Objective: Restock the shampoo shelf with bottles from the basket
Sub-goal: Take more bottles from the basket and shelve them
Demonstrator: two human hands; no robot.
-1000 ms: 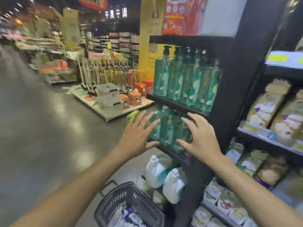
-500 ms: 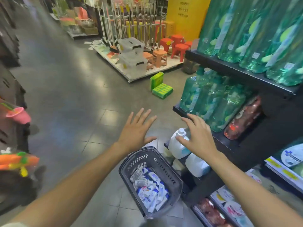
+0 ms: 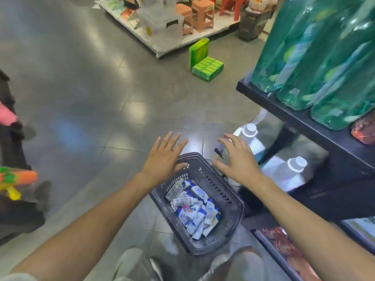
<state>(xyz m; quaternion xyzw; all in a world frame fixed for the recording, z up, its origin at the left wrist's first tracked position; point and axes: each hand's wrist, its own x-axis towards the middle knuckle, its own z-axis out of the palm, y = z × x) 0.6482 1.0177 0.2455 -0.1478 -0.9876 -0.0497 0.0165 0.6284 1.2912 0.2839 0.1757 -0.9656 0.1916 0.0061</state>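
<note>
Basket [image 3: 236, 214] beside white jugs [image 3: 292, 176], green boxes [image 3: 207, 68] beyond

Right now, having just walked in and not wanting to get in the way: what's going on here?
A person holds the left hand and right hand open above the far end of a dark basket on the floor, gripping nothing. The basket holds small blue-and-white packs. Green bottles stand on the black shelf alongside.

The single head-worn camera looks steeply down, close above the basket [image 3: 235, 207] on the floor [image 3: 91, 98].
</note>
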